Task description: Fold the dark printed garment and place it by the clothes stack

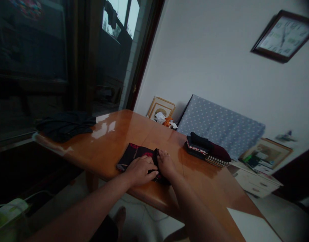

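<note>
A dark garment [141, 152] with red patterning lies folded into a flat strip near the front edge of the wooden table [104, 158]. My left hand [142, 169] rests on top of it, fingers stretched out and thumb apart. At the garment's right end, my right hand [166, 164] has its fingers closed over a raised fold, its thumb side towards the left hand. Part of the cloth is hidden beneath both hands.
Folded clothes [207, 148], dark and maroon, are stacked at the table's far right side. A dark cloth heap [66, 124] lies on the left end. A white sheet [252, 225] is at the right front. Behind stand a polka-dot covered panel [220, 117] and a picture frame [161, 105].
</note>
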Motion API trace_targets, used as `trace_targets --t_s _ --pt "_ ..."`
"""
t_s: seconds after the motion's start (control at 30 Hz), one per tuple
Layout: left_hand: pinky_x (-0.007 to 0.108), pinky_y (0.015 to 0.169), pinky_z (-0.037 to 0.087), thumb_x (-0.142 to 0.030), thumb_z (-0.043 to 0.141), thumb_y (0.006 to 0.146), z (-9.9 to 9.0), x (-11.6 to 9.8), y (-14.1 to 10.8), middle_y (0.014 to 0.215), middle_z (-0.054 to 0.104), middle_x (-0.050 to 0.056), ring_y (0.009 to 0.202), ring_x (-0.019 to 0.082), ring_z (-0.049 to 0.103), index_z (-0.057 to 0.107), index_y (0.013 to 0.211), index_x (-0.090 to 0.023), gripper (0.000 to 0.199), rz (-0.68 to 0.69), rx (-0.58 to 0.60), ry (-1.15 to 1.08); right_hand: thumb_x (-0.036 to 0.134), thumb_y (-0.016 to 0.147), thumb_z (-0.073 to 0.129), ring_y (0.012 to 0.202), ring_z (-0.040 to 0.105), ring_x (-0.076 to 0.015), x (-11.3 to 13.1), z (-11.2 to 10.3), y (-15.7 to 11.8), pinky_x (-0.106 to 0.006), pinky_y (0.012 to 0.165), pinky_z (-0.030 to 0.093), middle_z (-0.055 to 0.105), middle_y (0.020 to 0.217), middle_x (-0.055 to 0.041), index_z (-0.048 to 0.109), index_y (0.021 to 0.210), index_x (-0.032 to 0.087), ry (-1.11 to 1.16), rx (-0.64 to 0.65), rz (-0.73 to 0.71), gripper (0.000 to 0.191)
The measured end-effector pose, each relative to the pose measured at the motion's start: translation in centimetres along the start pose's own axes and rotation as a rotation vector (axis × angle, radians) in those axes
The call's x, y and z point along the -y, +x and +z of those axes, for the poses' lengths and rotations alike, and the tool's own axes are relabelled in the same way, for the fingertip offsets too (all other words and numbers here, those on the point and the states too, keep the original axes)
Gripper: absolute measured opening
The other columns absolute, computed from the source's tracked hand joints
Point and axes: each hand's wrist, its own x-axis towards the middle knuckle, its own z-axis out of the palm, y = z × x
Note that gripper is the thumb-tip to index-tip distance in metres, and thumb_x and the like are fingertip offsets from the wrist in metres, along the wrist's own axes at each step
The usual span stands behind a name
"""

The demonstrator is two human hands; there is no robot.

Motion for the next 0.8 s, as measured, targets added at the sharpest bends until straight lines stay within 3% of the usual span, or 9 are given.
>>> trace_targets --t_s 0.2,0.47,0.8 --pt "0.033 0.075 0.043 -0.033 0.057 0.089 -0.3 0.0 0.0 0.082 0.065 0.001 0.081 0.019 0.055 0.076 0.083 -0.028 0.020 0.029 0.028 0.001 0.043 0.102 0.025 0.151 0.014 -0.0283 0.5 0.5 -0.2 -0.048 0.120 0.014 0.028 0.160 -0.0138 0.031 0.154 0.012 -0.070 0.064 0.007 0.061" --pt "0.034 0.076 0.046 -0.032 0.061 0.085 0.1 0.2 0.1 0.082 0.068 0.002 0.083 0.020 0.058 0.073 0.075 -0.027 0.017 0.006 0.044 -0.054 0.064 0.097 0.027 0.152 0.011 -0.0310 0.8 1.7 -0.6 -0.050 0.120 0.004 0.020 0.163 -0.0112 0.026 0.157 0.015 -0.048 0.046 0.007 0.077" --pt "0.032 0.084 0.046 -0.024 0.053 0.089 -0.2 0.1 0.5 0.093 0.070 0.001 0.090 0.018 0.060 0.064 0.080 -0.023 0.014 -0.065 -0.021 -0.154 0.055 0.099 0.031 0.152 0.009 -0.0309 1.0 1.3 -0.9 -0.050 0.120 0.002 0.020 0.163 -0.0116 0.025 0.157 0.013 -0.034 0.054 -0.001 0.072"
